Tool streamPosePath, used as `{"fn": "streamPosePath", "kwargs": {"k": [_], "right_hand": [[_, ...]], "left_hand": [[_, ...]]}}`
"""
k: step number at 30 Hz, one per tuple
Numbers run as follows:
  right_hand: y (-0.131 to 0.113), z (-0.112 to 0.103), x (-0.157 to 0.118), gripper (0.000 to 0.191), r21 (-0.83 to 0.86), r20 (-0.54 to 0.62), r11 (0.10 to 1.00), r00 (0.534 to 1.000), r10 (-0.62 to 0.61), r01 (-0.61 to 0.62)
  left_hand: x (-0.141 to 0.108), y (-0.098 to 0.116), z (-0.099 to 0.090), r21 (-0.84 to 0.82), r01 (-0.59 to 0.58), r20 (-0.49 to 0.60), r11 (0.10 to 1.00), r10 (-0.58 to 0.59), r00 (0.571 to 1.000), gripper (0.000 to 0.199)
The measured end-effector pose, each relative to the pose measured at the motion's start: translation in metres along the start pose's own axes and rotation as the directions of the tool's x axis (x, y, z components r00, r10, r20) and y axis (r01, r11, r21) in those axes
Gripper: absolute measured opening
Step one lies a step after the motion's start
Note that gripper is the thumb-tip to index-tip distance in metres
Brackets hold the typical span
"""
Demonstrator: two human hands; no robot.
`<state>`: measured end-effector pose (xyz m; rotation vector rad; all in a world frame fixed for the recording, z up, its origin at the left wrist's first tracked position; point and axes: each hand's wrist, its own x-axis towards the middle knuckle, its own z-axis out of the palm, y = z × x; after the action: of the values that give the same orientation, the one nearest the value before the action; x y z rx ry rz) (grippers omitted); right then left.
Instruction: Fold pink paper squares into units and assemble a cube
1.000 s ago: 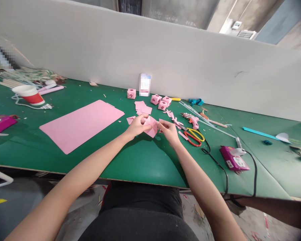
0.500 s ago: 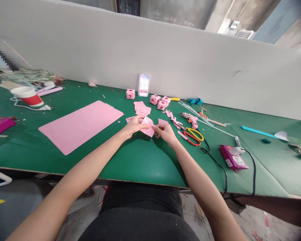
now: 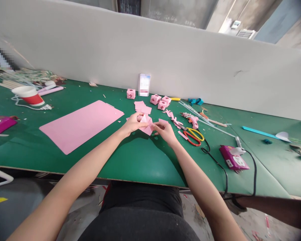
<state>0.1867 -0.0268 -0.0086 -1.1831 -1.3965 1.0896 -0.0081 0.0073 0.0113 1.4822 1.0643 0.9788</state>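
Observation:
Between my two hands is a folded piece of pink paper (image 3: pixel 146 129), held just above the green table with one flap standing up. My left hand (image 3: pixel 133 125) pinches it from the left, thumb in front and fingers behind. At its right edge, my right hand (image 3: pixel 165 130) has thumb and fingers closed on the paper. Pink paper squares (image 3: pixel 142 107) lie loosely stacked behind my hands. Farther back sit several pink paper cubes with diamond-shaped openings, one of them a single cube (image 3: pixel 130 94) on the left. A large pink sheet (image 3: pixel 82 127) lies flat to the left.
Right of my hands are scissors (image 3: pixel 192 138), pink paper scraps (image 3: pixel 176 122), a pink glue gun (image 3: pixel 193 121) and a purple power box (image 3: pixel 233 158) with a black cord. A phone (image 3: pixel 144 85) leans on the white partition (image 3: pixel 90 50). A paper cup (image 3: pixel 28 96) stands left.
The folded paper has tilted slightly and risen a little. My right hand's fingers have shifted a bit along its right edge. The view has moved very slightly.

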Motion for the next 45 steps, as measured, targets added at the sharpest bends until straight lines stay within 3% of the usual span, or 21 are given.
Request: {"fn": "streamPosePath", "kwargs": {"k": [10,22,27,33,41,45], "right_hand": [[0.003,0.003,0.002,0.047,0.108,-0.078,0.994,0.997,0.023,-0.014],[0.003,0.004,0.001,0.048,-0.030,-0.109,1.000,0.994,-0.007,0.004],[-0.002,0.003,0.000,0.045,0.123,-0.095,0.992,0.995,0.033,-0.021],[-0.004,0.003,-0.001,0.046,0.179,-0.094,0.982,0.993,0.077,-0.059],[-0.004,0.003,0.000,0.045,0.143,-0.139,0.990,0.989,0.039,-0.019],[-0.001,0.004,0.000,0.049,0.115,-0.126,0.993,0.992,0.012,0.003]], "left_hand": [[-0.002,-0.007,0.009,0.076,-0.145,0.079,0.986,0.139,0.987,0.058],[-0.001,-0.011,0.012,0.124,-0.206,0.053,0.971,0.200,0.978,0.057],[-0.001,-0.011,0.012,0.124,-0.204,0.036,0.971,0.201,0.979,0.057],[-0.001,-0.011,0.013,0.085,-0.186,0.073,0.979,0.180,0.981,0.058],[-0.002,-0.009,0.013,0.057,-0.159,0.154,0.986,0.149,0.977,0.055],[-0.001,-0.010,0.013,0.058,-0.139,0.135,0.989,0.130,0.982,0.055]]}}
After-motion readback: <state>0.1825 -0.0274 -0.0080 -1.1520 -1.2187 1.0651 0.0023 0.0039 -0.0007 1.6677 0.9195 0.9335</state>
